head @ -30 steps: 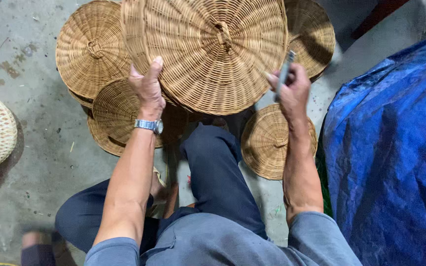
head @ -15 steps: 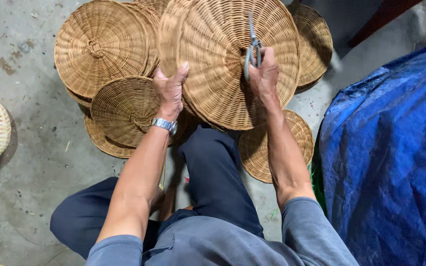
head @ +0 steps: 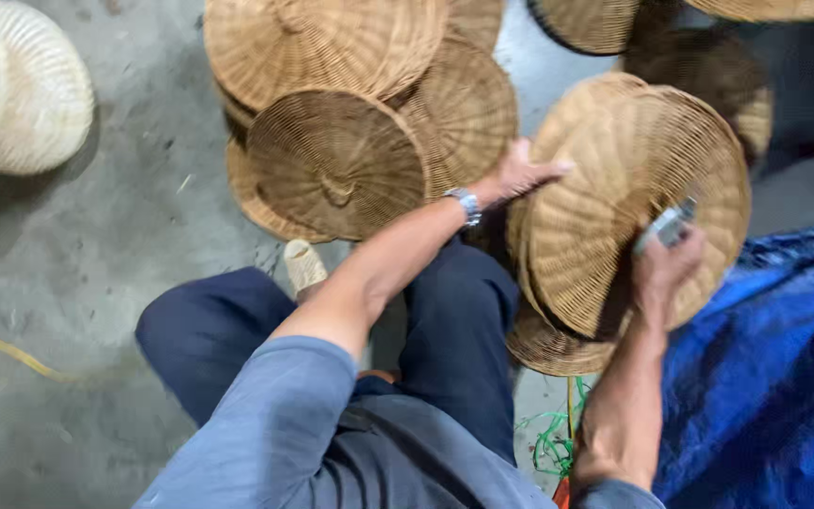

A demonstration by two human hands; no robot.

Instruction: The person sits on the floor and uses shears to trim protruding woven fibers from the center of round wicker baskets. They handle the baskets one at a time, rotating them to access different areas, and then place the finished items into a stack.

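tray pile (head: 350, 123) L | held tray (head: 614, 198) ctr | tarp (head: 774, 377) R | pale baskets (head: 21, 90) far L

No packages, labels, signs, screens

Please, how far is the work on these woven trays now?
Done, it seems: woven trays piled on the floor. In hand: left hand steadies a tilted round tray while right hand holds a small metal tool against it. How many remain cannot be told.
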